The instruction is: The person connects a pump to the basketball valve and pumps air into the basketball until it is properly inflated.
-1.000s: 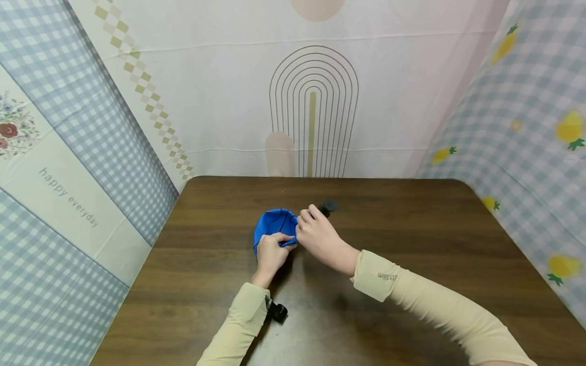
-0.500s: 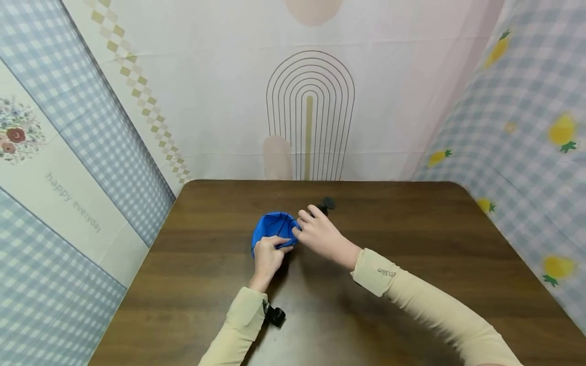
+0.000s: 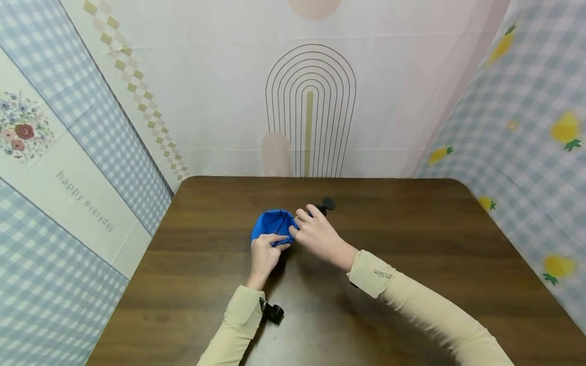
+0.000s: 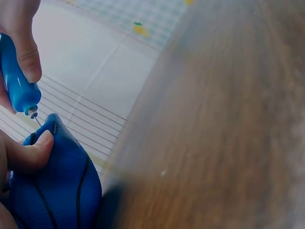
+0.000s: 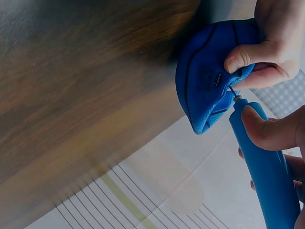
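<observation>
Gripping blue pump (image 5: 267, 174), needle (image 5: 233, 91) touching caved-in ball (image 5: 205, 71).

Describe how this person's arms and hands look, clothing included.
The left sleeve and right sleeve are pale yellow and long. Dark lettering, too small to read surely, marks the right one; a small black device sits beside the left one. The left hand and right hand are ungloved.

The table (image 3: 403, 229) — dark brown, wood-grained — has rounded far corners and a sheen.
</observation>
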A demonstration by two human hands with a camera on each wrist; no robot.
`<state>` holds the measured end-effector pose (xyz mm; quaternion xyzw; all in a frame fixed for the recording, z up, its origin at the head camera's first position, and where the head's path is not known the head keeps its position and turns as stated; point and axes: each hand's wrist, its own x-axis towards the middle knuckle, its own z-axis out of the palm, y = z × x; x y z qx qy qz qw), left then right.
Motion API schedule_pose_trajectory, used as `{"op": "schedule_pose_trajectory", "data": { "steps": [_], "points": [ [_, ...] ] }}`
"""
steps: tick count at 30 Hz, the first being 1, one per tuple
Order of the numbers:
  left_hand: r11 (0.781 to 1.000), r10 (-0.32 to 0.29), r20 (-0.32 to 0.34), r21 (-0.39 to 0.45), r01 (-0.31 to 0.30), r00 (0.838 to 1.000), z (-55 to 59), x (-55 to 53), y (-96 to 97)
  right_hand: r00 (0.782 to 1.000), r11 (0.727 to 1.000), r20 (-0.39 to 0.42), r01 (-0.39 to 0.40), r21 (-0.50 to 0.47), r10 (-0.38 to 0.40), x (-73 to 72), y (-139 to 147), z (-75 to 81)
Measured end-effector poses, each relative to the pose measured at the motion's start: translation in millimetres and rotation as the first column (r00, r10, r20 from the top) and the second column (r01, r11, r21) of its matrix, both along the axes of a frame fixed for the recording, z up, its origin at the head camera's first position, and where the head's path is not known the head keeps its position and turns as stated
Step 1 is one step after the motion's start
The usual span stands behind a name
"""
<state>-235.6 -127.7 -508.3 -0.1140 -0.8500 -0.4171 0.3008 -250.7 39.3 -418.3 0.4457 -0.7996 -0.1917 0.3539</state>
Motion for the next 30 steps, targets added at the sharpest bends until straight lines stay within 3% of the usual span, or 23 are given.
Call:
{"op": "schedule_pose_trajectory", "data": {
  "steps": [16,25,30],
  "points": [
    [0.997,-0.059,0.043,0.047,0.057,0.997,-0.2,-2.2,-1.9,0.999,0.998,-0.032,0.026,-0.063,-0.028,4.4,-5,-13.0],
    [0.999,-0.033,-0.009,0.001,0.033,0.999,-2.7,-3.8,1.7,0.996,0.992,-0.064,0.06,-0.112,-0.067,11.4,-9,-29.7],
    [1.0,-0.011,0.004,0.003,0.011,1.0,-2.1,-3.0,3.4,0.997,0.989,-0.041,0.052,-0.14,-0.059,10.1,-6,-32.2]
  ]
}}
